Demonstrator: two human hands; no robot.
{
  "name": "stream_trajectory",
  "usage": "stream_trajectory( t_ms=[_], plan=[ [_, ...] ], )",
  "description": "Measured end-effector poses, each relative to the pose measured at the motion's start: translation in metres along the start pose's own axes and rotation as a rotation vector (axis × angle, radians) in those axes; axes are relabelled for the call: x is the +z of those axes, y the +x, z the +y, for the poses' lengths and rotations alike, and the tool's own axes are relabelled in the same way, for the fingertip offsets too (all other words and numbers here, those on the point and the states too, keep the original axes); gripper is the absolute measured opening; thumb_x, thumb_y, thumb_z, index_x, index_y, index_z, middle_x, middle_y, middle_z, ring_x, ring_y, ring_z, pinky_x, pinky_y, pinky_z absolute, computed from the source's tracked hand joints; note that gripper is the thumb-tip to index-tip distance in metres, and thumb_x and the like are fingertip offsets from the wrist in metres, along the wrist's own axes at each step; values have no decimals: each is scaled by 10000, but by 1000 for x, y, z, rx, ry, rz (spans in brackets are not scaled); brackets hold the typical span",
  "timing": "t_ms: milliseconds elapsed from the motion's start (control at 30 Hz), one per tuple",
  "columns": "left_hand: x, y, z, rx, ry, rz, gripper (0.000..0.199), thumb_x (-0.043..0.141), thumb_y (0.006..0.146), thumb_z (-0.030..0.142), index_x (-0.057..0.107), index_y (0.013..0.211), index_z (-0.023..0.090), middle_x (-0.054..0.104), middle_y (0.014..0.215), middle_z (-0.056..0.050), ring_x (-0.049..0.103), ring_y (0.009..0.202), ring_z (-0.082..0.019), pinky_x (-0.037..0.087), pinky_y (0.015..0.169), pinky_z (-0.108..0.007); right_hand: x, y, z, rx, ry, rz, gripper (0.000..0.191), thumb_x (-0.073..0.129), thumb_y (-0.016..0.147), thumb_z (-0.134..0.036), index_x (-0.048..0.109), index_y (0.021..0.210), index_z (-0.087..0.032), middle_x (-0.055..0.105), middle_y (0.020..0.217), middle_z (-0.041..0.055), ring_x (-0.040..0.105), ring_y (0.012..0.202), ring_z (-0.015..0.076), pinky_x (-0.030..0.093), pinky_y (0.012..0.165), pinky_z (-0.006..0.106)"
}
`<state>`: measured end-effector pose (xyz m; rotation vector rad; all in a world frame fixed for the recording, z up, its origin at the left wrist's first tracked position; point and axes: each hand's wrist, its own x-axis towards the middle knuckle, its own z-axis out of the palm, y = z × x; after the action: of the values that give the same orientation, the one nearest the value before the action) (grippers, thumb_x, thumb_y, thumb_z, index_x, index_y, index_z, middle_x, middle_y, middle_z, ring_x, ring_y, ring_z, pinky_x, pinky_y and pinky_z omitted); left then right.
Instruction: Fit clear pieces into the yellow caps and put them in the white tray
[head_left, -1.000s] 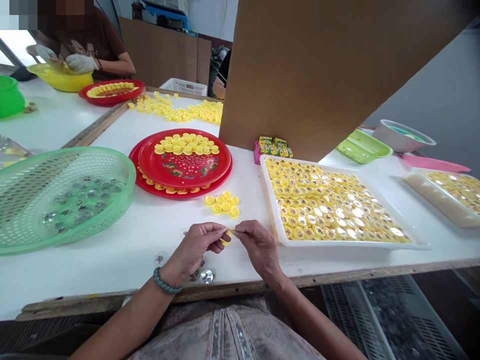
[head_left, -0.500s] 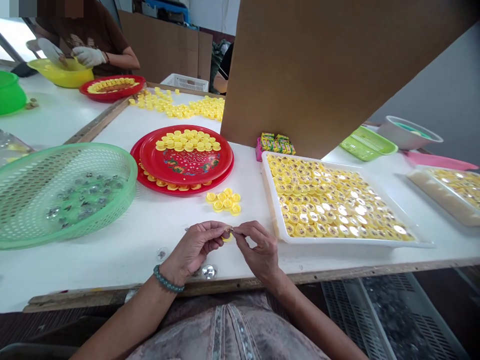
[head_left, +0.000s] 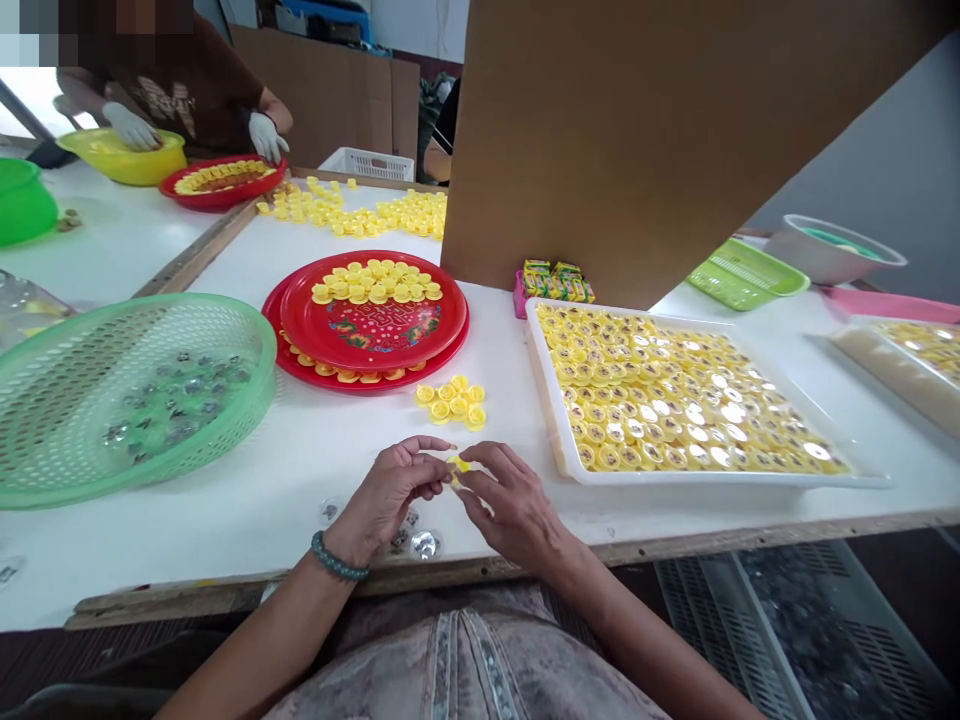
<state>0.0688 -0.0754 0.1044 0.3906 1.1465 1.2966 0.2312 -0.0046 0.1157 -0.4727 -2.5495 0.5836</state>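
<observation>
Over the white table (head_left: 285, 530), my left hand (head_left: 394, 490) pinches a small yellow piece (head_left: 458, 464) between thumb and fingers. My right hand (head_left: 508, 498) touches the same piece from the other side, its fingers curled round it. Part of the piece is hidden by my fingertips. Just beyond my hands lies a small group of yellow cups (head_left: 454, 402). Several clear discs (head_left: 425, 545) with dark bits lie beside and below my left hand. To the right stands a white tray (head_left: 559, 440) filled with rows of yellow cups under shiny clear covers.
Stacked red plates (head_left: 300, 310) bear yellow cups. A green basket (head_left: 60, 350) at left holds clear pieces. A brown cardboard panel (head_left: 615, 150) rises behind the white tray. Across the table, a person's gloved hand (head_left: 268, 138) is at another red plate (head_left: 180, 198).
Yellow now shows between my fingertips, and my right fingers have spread forward over it. The other person's one gloved hand has moved from the yellow bowl to the red plate.
</observation>
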Motion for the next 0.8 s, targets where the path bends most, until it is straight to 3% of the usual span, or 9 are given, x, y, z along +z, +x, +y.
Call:
stream_trajectory(
  t_ms=[100,233,300,433,633,700,800],
  plan=[
    [-5,1,0,-65,50,-123,399,698,636,165,578,1015,134,633,652,5,481,495,-49,353,500,-178,-5,-1,3,22,259,-114,186,552,814,-113,569,971,-212,575,1145,64,554,1028,157,453,872,294],
    [-10,4,-5,-124,11,-198,449,670,648,163,555,1081,149,640,726,-11,481,517,-49,360,539,-190,1,-5,6,148,379,-144,243,617,777,-149,563,1006,-210,638,923,21,606,781,123,491,726,252],
    [-12,5,-8,-130,-6,-185,457,669,651,168,548,1091,150,631,717,-7,474,517,-48,355,540,-187,6,-7,6,186,365,-106,305,627,769,-157,564,1062,-212,629,853,12,593,729,120,488,694,249],
    [-13,7,-11,-103,-1,-159,466,655,661,159,526,1109,147,607,678,7,463,519,-53,335,513,-179,9,-4,6,200,358,-102,352,642,765,-169,588,1107,-234,619,890,23,582,759,127,482,714,257],
    [-10,6,-7,-72,62,-118,461,671,656,210,524,1090,157,555,626,39,453,514,-57,340,511,-179,5,1,13,239,344,-131,249,681,745,-232,648,992,-213,609,859,24,567,730,125,477,676,246],
    [-12,6,-5,-10,163,-71,443,655,678,252,520,1090,160,573,658,26,465,534,-67,351,517,-186,3,2,20,232,301,-121,249,666,759,-244,647,1004,-209,614,886,38,569,724,127,472,641,241],
    [-16,9,-6,176,506,51,394,621,689,255,554,1069,174,619,798,-12,497,597,-88,394,564,-210,-1,5,33,225,198,-139,277,655,768,-258,643,1040,-208,618,947,60,577,714,131,458,581,230]
  ],
)
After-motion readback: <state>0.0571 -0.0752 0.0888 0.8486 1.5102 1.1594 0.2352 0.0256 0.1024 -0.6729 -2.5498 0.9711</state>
